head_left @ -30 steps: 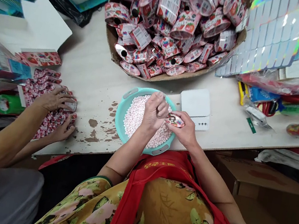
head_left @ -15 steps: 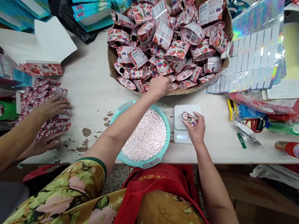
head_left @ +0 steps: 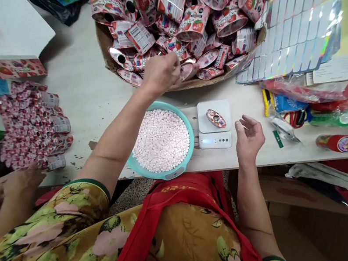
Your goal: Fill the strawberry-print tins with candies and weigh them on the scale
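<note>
My left hand [head_left: 162,74] is at the front edge of a cardboard box [head_left: 108,58]. Its fingers are closed on a strawberry-printed packet [head_left: 188,69], partly hidden behind them. More pink-and-red packets [head_left: 193,22] fill the box in a heap. Another strawberry packet [head_left: 216,118] lies on the plate of a small white digital scale [head_left: 214,141]. To the right of that scale, my right hand [head_left: 250,139] is held open above the table, holding nothing. A turquoise basin [head_left: 190,149] full of small pale pink candies [head_left: 163,142] stands below my left forearm.
On the left, a co-worker's hands [head_left: 20,182] are beside rows of stacked packets [head_left: 33,124]. Holographic sticker sheets [head_left: 292,39] lie at the back right. A yellow cutter [head_left: 267,102] and a red jar [head_left: 337,142] rest near the right edge.
My right hand has let go of the packet, leaving it on the scale, and has moved right. My left hand has drawn back slightly at the box. The co-worker's hands left the stacked packets' top.
</note>
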